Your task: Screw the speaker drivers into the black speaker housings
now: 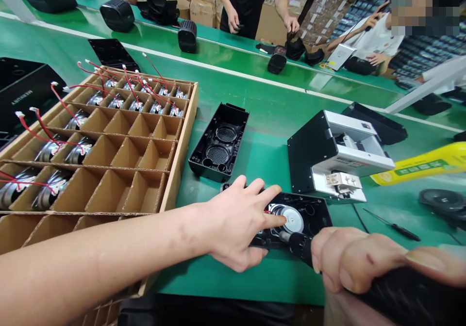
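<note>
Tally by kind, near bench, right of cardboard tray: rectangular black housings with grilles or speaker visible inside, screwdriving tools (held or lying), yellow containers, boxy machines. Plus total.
Housings: 2 (grille housing, housing with speaker)
Screwdriving tools: 2 (driver in right hand, loose screwdriver)
Yellow container: 1
Boxy machine: 1
Total: 6

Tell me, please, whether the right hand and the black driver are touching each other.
Touching. The head view shows it plainly: the right hand is wrapped around the black driver.

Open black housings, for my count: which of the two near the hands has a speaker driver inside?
The housing under the left hand: a round driver sits inside, whereas the farther housing shows bare grilles.
</note>
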### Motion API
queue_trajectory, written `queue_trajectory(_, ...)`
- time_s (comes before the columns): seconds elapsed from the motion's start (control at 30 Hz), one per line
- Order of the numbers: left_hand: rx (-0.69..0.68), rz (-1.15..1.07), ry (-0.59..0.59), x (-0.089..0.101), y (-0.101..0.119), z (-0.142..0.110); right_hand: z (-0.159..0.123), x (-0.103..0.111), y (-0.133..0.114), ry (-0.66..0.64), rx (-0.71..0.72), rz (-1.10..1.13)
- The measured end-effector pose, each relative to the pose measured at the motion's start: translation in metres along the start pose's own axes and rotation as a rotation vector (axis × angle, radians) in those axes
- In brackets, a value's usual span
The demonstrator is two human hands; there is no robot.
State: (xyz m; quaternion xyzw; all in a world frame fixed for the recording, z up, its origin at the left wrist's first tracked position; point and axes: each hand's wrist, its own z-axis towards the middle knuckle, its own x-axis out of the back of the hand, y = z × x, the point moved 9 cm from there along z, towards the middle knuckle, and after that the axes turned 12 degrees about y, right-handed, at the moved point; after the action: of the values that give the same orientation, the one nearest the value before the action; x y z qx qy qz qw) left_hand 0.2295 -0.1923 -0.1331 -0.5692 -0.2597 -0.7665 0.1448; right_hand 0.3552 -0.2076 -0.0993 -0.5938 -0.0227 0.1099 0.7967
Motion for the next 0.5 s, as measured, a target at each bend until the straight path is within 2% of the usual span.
queue_trajectory(0.1,-0.003,0.003,0.007,0.001,0.001,-0.001,0.005,-0.017,-0.016,-0.031,0.115,-0.035)
queue_trajectory(0.17,-0.006,0.005,0.01,0.001,0.001,-0.001,0.006,-0.021,-0.019,-0.035,0.146,-0.051)
queue_trajectory(0.4,-0.002,0.011,0.007,0.001,0.002,0.001,0.002,-0.008,-0.002,-0.07,-0.023,-0.029)
queue_trajectory(0.5,0.012,-0.002,0.0,0.002,0.001,0.0,0.002,-0.011,0.002,-0.055,-0.031,-0.033)
